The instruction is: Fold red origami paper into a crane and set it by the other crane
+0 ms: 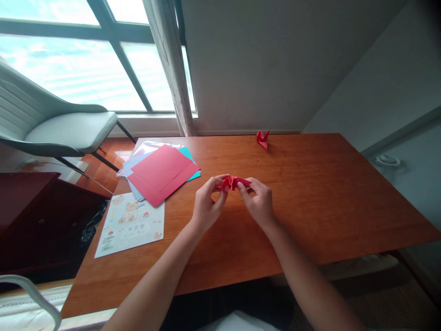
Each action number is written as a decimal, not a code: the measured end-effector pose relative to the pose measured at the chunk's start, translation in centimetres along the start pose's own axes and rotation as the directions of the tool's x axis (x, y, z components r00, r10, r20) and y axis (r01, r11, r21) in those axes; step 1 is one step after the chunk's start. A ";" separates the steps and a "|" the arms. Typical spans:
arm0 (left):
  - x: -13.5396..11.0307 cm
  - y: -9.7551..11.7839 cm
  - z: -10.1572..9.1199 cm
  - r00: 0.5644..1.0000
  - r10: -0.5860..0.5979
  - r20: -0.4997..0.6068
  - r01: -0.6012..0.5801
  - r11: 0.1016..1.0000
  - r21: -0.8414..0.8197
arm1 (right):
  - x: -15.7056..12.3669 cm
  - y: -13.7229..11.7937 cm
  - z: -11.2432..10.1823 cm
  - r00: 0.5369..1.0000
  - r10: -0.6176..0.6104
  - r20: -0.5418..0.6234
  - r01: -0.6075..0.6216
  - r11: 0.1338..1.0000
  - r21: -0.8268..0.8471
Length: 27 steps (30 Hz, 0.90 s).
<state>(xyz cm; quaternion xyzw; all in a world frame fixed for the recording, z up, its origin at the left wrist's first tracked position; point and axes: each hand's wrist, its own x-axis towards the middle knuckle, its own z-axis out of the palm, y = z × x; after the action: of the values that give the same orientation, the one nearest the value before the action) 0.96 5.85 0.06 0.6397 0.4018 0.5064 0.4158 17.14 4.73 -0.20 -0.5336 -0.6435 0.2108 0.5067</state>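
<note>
Between my two hands is a small folded red paper crane (232,183), held just above the middle of the table. My left hand (209,200) pinches its left side between thumb and fingers. On the other side, my right hand (257,200) grips the right part the same way. The paper's middle shows pleated folds between my fingertips; my fingers cover part of both ends. A second red paper crane (262,139) rests by itself near the table's back edge.
Red paper sheets (161,172) overlap blue and teal sheets at the table's left. In front of them lies a white printed cover (132,227) with a bear drawing. The wooden table (327,197) meets the wall behind. A grey chair (69,128) stands by the window.
</note>
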 end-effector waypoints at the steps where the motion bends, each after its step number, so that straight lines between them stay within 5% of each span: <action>1: -0.1 0.0 0.1 0.999 0.028 0.025 -0.029 0.999 0.040 | 0.0 0.0 0.0 0.999 -0.025 0.024 0.025 1.000 -0.014; 8: -0.2 -0.2 -0.1 0.993 0.091 0.070 -0.099 0.987 0.130 | -0.2 -0.1 0.0 0.977 -0.140 0.164 0.146 0.989 -0.024; 15: -0.1 0.0 -0.2 0.997 0.064 0.051 -0.066 0.997 0.046 | -0.3 0.1 0.2 0.974 -0.164 0.155 0.173 0.984 -0.051; 27: 0.0 -0.5 0.3 0.997 0.079 -0.002 -0.079 0.992 0.099 | 0.3 0.5 0.1 0.998 0.028 0.048 -0.034 0.993 0.117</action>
<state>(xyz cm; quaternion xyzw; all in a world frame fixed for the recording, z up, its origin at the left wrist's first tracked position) 1.18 5.99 -0.42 0.6733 0.4020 0.5040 0.3620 17.27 5.22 -0.52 -0.5077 -0.6333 0.2685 0.5187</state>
